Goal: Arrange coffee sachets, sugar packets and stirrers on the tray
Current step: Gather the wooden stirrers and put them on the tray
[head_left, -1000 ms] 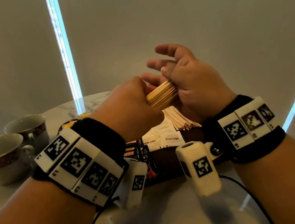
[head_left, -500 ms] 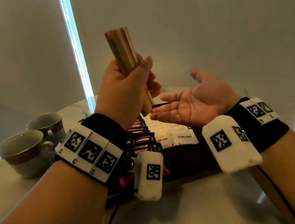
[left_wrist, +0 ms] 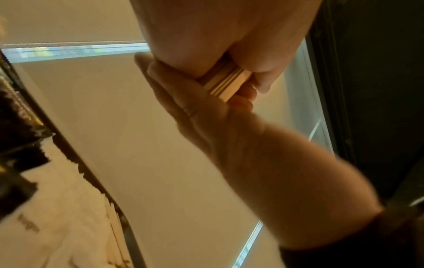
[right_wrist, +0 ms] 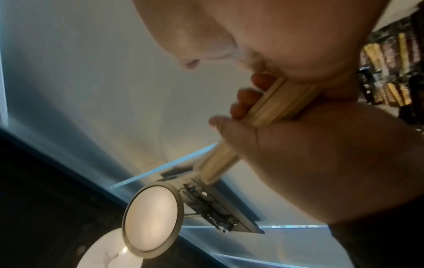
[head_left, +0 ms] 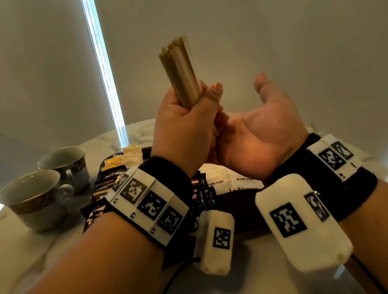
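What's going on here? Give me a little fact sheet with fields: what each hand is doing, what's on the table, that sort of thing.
Left hand: left hand grips a bundle of wooden stirrers, held upright
Right hand: right hand, palm up and open beneath the bundle's lower end
Tray: dark tray below the hands
On tray: coffee sachets at left, white sugar packets marked brown sugar
Beside tray: two cups on the marble table
Stirrers placed: not yet
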